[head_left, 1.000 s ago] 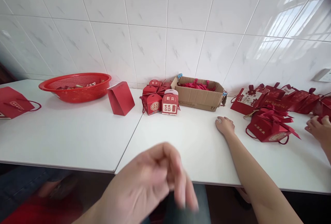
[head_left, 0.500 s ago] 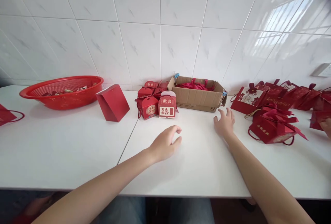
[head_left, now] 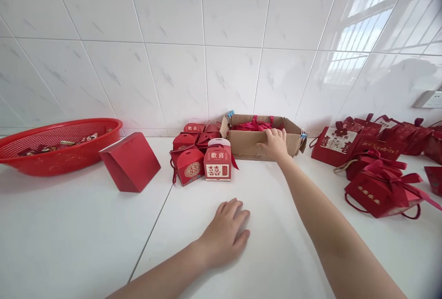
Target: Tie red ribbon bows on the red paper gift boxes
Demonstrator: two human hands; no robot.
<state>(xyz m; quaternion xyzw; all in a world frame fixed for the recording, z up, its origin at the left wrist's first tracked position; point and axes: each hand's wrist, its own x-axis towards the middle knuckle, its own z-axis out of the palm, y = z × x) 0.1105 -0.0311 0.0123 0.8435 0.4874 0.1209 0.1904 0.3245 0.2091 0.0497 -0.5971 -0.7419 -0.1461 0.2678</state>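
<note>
My left hand (head_left: 226, 232) rests on the white table, palm down with its fingers apart and nothing in it. My right hand (head_left: 274, 144) is at the front wall of a low cardboard box (head_left: 245, 146); its fingers are spread over the rim, and I see nothing held in them. Inside the box lie dark red ribbons (head_left: 253, 125). Just left of the box, several small red gift boxes stand in a cluster, with a white-fronted gift box (head_left: 218, 161) and a gold-patterned gift box (head_left: 189, 165) in front.
A red plastic basket (head_left: 62, 163) with small wrapped pieces stands at the far left. Between it and the cluster is a plain red box (head_left: 133, 163). On the right are several red gift bags (head_left: 333, 147) and a ribbon-tied box (head_left: 380, 195). A tiled wall (head_left: 172, 78) closes the back.
My right hand has moved left and forward onto the cardboard box's rim. The left hand's fingers have spread and it now lies flatter on the table. The camera view has shifted.
</note>
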